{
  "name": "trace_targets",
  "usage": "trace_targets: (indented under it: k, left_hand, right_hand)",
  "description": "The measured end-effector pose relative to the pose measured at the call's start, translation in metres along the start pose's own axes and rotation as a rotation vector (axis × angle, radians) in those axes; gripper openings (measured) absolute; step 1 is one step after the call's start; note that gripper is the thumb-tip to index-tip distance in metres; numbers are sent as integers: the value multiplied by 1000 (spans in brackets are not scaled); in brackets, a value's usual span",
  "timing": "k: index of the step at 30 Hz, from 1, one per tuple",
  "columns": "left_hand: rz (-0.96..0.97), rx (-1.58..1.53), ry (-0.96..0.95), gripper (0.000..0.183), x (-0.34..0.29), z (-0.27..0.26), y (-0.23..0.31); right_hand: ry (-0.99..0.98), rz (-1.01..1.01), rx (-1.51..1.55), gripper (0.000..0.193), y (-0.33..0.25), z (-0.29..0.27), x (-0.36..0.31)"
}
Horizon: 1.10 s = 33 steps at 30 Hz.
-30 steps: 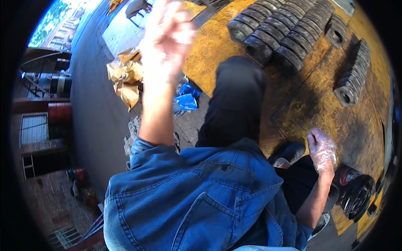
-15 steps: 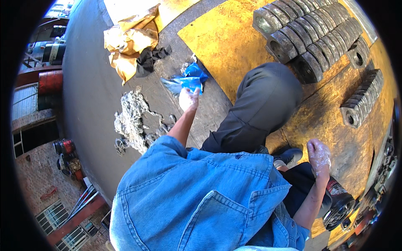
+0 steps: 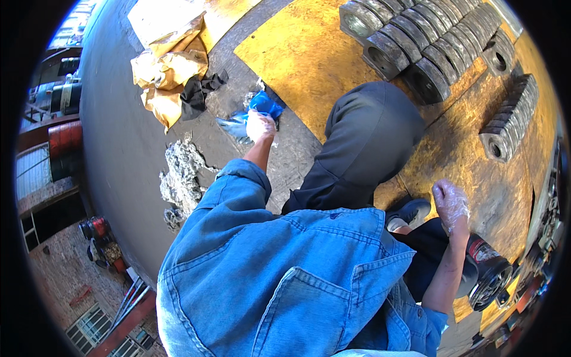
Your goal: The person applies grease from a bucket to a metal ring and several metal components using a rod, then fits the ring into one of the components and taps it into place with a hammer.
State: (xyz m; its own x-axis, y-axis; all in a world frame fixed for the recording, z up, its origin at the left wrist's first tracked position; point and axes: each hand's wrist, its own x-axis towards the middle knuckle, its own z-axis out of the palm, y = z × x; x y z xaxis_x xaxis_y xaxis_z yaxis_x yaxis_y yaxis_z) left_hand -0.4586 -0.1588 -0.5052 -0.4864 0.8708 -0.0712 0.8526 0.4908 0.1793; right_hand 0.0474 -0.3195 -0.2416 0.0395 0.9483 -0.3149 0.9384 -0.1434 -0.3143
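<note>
At the left of the crouched leg, my left hand [image 3: 260, 126] reaches down to a crumpled blue plastic bag [image 3: 266, 105] lying on the grey floor. Its fingers curl onto the near side of the bag, and the fingertips are partly hidden. A paler, see-through part of the plastic [image 3: 234, 127] spreads out to the left of the hand. My right hand [image 3: 451, 206] hangs by the right knee with its fingers curled in, and nothing shows in it. Both hands have a shiny whitish film on them, like thin clear gloves.
A heap of grey-white fibrous waste [image 3: 181, 172] lies left of my left forearm. Farther off are crumpled brown paper [image 3: 169, 71] and a black cloth [image 3: 196, 98]. Rows of thick metal blocks with holes [image 3: 428, 41] stand on yellow sheeting [image 3: 297, 47]; a shorter row [image 3: 511, 119] is at right.
My left hand has moved onto the blue bag, which now sits lower and flatter under it. The right hand stays curled near the knee. The whole view has shifted slightly.
</note>
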Motion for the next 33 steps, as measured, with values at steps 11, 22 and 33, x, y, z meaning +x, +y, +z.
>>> trace_targets:
  k: [11,22,33]
  left_hand:
    - [114,-95,441,22,52,-64,-102]
    - [198,-1072,27,28,93,-282,47]
    - [864,-1249,-505,20,-30,-355,332]
  right_hand:
    - [-1,16,5,14,-3,-20,-13]
    - [200,-97,-29,16,-6,-40,-35]
    - [725,106,183,47,1,-72,-61]
